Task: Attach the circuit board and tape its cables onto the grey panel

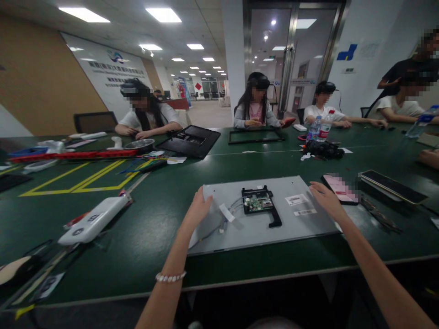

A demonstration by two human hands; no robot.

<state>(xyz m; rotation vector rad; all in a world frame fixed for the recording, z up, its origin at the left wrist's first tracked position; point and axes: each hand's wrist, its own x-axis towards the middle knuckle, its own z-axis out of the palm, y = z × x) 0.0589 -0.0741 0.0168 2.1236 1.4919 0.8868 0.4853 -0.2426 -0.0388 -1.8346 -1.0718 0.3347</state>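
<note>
A grey metal-backed display panel lies face down before me on the green table. On its back sit a black plastic bracket and a small green circuit board. Grey cables with a white tag run from the board towards the panel's left side. My left hand grips the left edge, thumb on top. At the right edge, my right hand holds the panel with its fingers along the side; its thumb is hidden. Two white labels are stuck on the panel near my right hand.
Phones and dark glasses lie to the right. A white power bank is at left. Further back are a black casing, a black frame and bottles. Several people sit across the table.
</note>
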